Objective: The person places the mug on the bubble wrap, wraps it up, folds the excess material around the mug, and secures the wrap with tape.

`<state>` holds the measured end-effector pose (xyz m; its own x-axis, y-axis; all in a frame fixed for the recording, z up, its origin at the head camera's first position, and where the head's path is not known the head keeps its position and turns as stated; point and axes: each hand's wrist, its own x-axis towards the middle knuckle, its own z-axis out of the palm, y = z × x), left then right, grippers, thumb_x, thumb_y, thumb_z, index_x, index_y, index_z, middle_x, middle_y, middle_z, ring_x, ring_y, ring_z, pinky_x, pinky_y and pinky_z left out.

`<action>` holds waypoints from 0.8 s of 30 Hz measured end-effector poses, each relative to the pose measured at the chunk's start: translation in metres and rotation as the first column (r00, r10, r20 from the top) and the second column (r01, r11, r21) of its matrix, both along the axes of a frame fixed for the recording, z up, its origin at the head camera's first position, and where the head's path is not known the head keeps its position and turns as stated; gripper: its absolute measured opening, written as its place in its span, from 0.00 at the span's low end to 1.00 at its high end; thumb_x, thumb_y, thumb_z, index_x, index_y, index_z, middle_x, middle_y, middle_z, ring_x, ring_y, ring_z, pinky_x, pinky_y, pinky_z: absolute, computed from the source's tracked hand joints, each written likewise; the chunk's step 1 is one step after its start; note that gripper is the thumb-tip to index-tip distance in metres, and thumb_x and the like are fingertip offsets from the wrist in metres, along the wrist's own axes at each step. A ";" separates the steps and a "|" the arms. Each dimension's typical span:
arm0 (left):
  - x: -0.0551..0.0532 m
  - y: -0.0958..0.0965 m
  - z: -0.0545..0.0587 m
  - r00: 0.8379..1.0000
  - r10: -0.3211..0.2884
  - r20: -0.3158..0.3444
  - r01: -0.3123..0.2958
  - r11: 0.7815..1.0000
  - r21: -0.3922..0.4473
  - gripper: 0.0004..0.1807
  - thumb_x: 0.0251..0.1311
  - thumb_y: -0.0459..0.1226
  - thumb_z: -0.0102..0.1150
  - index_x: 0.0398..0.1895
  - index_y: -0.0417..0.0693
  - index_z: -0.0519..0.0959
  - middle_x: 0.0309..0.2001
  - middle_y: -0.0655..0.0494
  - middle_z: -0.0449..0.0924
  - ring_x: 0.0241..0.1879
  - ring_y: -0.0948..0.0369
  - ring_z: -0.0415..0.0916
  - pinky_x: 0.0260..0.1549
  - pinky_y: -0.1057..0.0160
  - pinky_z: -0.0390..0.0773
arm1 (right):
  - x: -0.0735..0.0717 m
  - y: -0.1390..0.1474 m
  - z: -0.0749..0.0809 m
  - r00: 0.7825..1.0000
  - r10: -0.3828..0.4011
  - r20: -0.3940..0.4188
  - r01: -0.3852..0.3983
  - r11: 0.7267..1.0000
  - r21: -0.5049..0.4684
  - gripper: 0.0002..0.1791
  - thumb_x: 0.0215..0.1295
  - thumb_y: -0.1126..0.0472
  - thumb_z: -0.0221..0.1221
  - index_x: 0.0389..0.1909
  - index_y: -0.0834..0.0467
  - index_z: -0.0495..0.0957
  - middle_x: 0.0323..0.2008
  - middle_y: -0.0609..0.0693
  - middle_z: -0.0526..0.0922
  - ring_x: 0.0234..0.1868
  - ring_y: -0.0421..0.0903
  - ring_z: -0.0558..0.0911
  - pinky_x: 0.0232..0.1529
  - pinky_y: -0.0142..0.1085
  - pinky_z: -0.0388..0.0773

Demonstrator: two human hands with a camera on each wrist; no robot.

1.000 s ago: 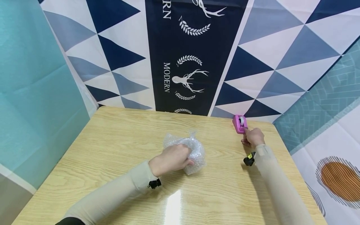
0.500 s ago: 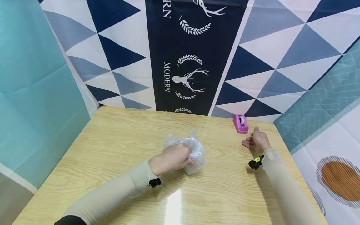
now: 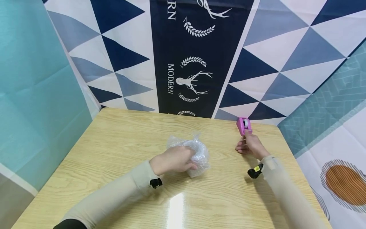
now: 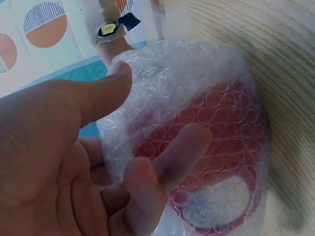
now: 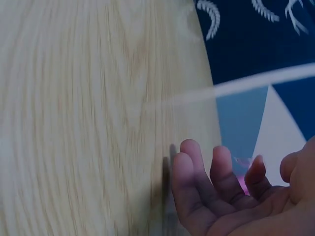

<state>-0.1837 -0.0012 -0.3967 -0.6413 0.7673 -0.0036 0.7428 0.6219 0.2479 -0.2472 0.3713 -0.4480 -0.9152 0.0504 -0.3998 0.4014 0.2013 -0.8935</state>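
Note:
My left hand (image 3: 174, 159) holds a bubble-wrapped bundle (image 3: 201, 156) on the table. In the left wrist view, a red object (image 4: 216, 128) with a ring-shaped part shows through the bubble wrap (image 4: 162, 64). The thumb lies at the wrap's edge and one fingertip is over its face. At the far right, my right hand (image 3: 251, 144) reaches to the front of a pink tape dispenser (image 3: 241, 125) with a roll of tape in it. In the right wrist view its fingers are loosely bent, and the thumb is apart from the index finger. Only a sliver of pink shows behind them.
The light wooden table (image 3: 120, 136) ends against a patterned cloth (image 3: 188, 57) at the back. A teal cloth (image 3: 40, 89) hangs at the left and another patterned cloth (image 3: 337, 152) at the right. Small cameras (image 3: 254, 171) sit on both wrists.
My right hand drew back from the tape dispenser toward the right, then came back to its front edge. The left hand and the bundle stay where they were.

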 end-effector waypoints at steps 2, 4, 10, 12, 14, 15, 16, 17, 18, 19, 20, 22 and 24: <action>-0.001 -0.001 0.001 1.000 -0.015 0.015 0.015 1.000 -0.011 0.22 0.65 0.55 0.66 0.48 0.47 0.82 0.38 0.60 0.83 0.35 0.66 0.78 0.40 0.65 0.83 | 0.001 -0.010 0.001 0.999 0.030 -0.015 -0.030 1.000 0.005 0.29 0.82 0.37 0.32 0.47 0.60 0.64 0.30 0.48 0.83 0.34 0.47 0.89 0.41 0.43 0.88; -0.003 -0.003 0.001 0.999 -0.027 0.027 0.027 0.999 -0.022 0.23 0.65 0.55 0.66 0.50 0.47 0.82 0.40 0.59 0.84 0.36 0.66 0.79 0.43 0.64 0.83 | 0.003 -0.019 0.004 0.998 0.065 -0.027 -0.064 0.998 0.010 0.29 0.81 0.36 0.34 0.45 0.59 0.64 0.30 0.48 0.83 0.34 0.48 0.89 0.41 0.44 0.88; -0.006 -0.006 0.003 0.998 -0.034 0.052 0.036 0.998 -0.043 0.27 0.65 0.55 0.65 0.59 0.47 0.80 0.51 0.55 0.86 0.47 0.61 0.83 0.55 0.59 0.82 | 0.009 -0.049 0.017 0.980 0.189 -0.059 -0.187 0.982 0.040 0.29 0.82 0.37 0.38 0.47 0.62 0.66 0.36 0.51 0.83 0.38 0.46 0.88 0.46 0.44 0.88; -0.006 -0.007 0.003 0.998 -0.034 0.056 0.036 0.999 -0.039 0.30 0.66 0.55 0.64 0.63 0.46 0.79 0.57 0.52 0.85 0.53 0.59 0.83 0.60 0.58 0.80 | 0.010 -0.059 0.022 0.974 0.214 -0.069 -0.212 0.976 0.043 0.30 0.81 0.37 0.40 0.48 0.63 0.66 0.37 0.52 0.82 0.38 0.46 0.87 0.47 0.44 0.87; -0.007 -0.008 0.003 0.998 -0.037 0.059 0.039 0.999 -0.033 0.31 0.66 0.55 0.64 0.65 0.45 0.78 0.60 0.51 0.83 0.56 0.58 0.82 0.62 0.57 0.79 | 0.010 -0.067 0.026 0.969 0.234 -0.079 -0.232 0.972 0.042 0.30 0.81 0.37 0.40 0.48 0.64 0.66 0.37 0.52 0.81 0.39 0.46 0.87 0.46 0.43 0.87; -0.007 -0.008 0.003 0.998 -0.042 0.054 0.044 0.999 -0.029 0.32 0.67 0.55 0.63 0.65 0.45 0.77 0.62 0.50 0.82 0.57 0.57 0.82 0.63 0.57 0.78 | 0.010 -0.071 0.028 0.966 0.245 -0.084 -0.242 0.969 0.043 0.30 0.81 0.37 0.40 0.48 0.64 0.66 0.37 0.52 0.81 0.39 0.46 0.87 0.47 0.44 0.87; -0.007 -0.009 0.003 0.998 -0.042 0.052 0.043 0.999 -0.021 0.32 0.66 0.55 0.64 0.66 0.45 0.77 0.62 0.50 0.82 0.55 0.57 0.82 0.62 0.57 0.79 | 0.010 -0.074 0.030 0.962 0.258 -0.092 -0.254 0.966 0.045 0.31 0.81 0.37 0.40 0.48 0.64 0.67 0.38 0.53 0.80 0.39 0.46 0.87 0.47 0.44 0.87; -0.008 -0.010 0.004 0.998 -0.043 0.044 0.044 0.999 -0.014 0.33 0.66 0.55 0.64 0.66 0.45 0.77 0.63 0.49 0.81 0.56 0.56 0.82 0.62 0.56 0.79 | 0.011 -0.078 0.032 0.958 0.270 -0.100 -0.267 0.963 0.050 0.31 0.81 0.36 0.41 0.49 0.65 0.67 0.38 0.53 0.80 0.40 0.47 0.87 0.47 0.44 0.87; -0.009 -0.010 0.004 0.999 -0.041 0.031 0.041 0.999 -0.002 0.32 0.66 0.55 0.64 0.66 0.45 0.77 0.63 0.49 0.81 0.56 0.57 0.83 0.61 0.57 0.79 | 0.011 -0.081 0.034 0.954 0.280 -0.108 -0.276 0.960 0.054 0.32 0.80 0.36 0.41 0.49 0.65 0.67 0.38 0.53 0.80 0.40 0.47 0.87 0.47 0.44 0.87; -0.010 -0.010 0.005 0.999 -0.033 0.018 0.033 0.999 0.012 0.31 0.66 0.55 0.64 0.65 0.46 0.78 0.62 0.50 0.82 0.55 0.57 0.83 0.61 0.57 0.80 | 0.012 -0.084 0.036 0.949 0.292 -0.118 -0.287 0.956 0.062 0.32 0.80 0.36 0.41 0.48 0.64 0.68 0.38 0.54 0.80 0.40 0.48 0.87 0.47 0.44 0.87; -0.011 -0.010 0.006 1.000 -0.021 0.003 0.021 0.999 0.031 0.30 0.67 0.54 0.64 0.64 0.46 0.79 0.62 0.50 0.82 0.55 0.57 0.83 0.59 0.57 0.81 | 0.012 -0.087 0.038 0.944 0.305 -0.129 -0.299 0.952 0.068 0.32 0.80 0.35 0.41 0.47 0.64 0.68 0.38 0.54 0.80 0.41 0.48 0.87 0.48 0.45 0.87; -0.012 -0.010 0.009 1.000 0.019 -0.022 -0.017 0.996 0.085 0.27 0.68 0.53 0.63 0.63 0.47 0.80 0.61 0.51 0.83 0.55 0.57 0.83 0.57 0.56 0.82 | 0.014 -0.093 0.042 0.930 0.332 -0.156 -0.322 0.943 0.087 0.33 0.80 0.34 0.41 0.43 0.64 0.69 0.37 0.55 0.81 0.41 0.49 0.87 0.47 0.46 0.87; -0.014 -0.009 0.013 0.997 0.059 -0.049 -0.051 0.987 0.152 0.23 0.70 0.50 0.61 0.61 0.47 0.82 0.59 0.52 0.84 0.56 0.56 0.83 0.54 0.54 0.84 | 0.016 -0.100 0.047 0.918 0.354 -0.181 -0.340 0.935 0.104 0.34 0.79 0.34 0.40 0.40 0.64 0.70 0.37 0.55 0.81 0.40 0.49 0.87 0.46 0.45 0.87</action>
